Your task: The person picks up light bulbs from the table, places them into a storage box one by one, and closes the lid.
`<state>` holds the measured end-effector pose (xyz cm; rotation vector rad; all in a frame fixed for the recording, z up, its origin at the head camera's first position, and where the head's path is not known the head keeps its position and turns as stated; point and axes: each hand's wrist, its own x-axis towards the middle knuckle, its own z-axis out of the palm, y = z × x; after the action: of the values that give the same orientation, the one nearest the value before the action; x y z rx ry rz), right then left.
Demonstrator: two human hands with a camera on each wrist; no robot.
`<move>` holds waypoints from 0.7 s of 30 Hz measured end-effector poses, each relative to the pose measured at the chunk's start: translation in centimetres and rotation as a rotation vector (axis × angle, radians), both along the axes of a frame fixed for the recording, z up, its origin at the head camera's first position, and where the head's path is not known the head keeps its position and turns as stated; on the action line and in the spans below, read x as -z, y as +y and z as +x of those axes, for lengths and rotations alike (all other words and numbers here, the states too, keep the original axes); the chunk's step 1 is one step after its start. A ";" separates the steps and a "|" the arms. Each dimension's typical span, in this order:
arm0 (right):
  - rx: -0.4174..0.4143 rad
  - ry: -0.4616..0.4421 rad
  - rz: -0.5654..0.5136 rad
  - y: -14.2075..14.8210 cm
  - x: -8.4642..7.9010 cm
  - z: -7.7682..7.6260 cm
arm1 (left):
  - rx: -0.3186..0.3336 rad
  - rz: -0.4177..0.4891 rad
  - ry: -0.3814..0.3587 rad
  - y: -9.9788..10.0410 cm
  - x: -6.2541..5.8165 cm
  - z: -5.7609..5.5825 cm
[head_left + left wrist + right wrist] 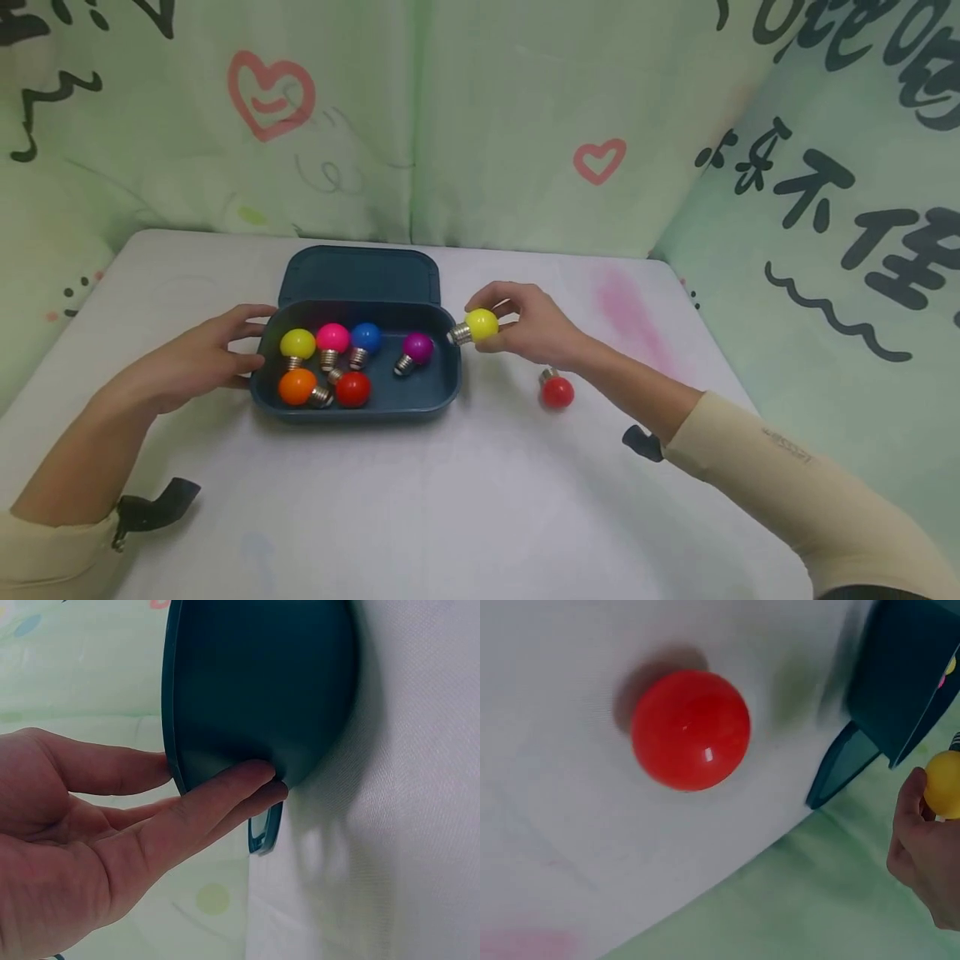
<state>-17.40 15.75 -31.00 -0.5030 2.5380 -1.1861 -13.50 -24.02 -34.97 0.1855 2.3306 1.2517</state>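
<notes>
Apparently packing: pinching a glossy yellow globe-shaped bulb [480, 324] in the right hand [531, 320] at the right rim of an oblong dark-teal plastic box [408, 393], resting the relaxed left hand [201, 355] against its left end; next probably needing lowering inside and releasing.

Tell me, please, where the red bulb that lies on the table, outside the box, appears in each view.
Head: the red bulb is right of centre, below mid-height.
Left wrist: not in this picture.
Right wrist: large, above and left of centre.
Shared landmark: the dark teal box, left of centre in head, at the top in left wrist, upper right in right wrist.
</notes>
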 end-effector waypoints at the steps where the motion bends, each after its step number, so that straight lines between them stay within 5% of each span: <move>1: -0.014 -0.003 0.002 -0.6 0.1 -0.1 | -0.001 0.000 -0.001 0.0 0.0 0.0; 21: -0.308 0.143 0.209 -9.7 2.7 -2.6 | -0.030 0.002 -0.012 -0.2 0.1 0.0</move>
<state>-19.97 6.05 -33.72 -0.9141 2.5416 -0.7912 -13.53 -24.20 -35.09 0.1435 2.3307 1.2659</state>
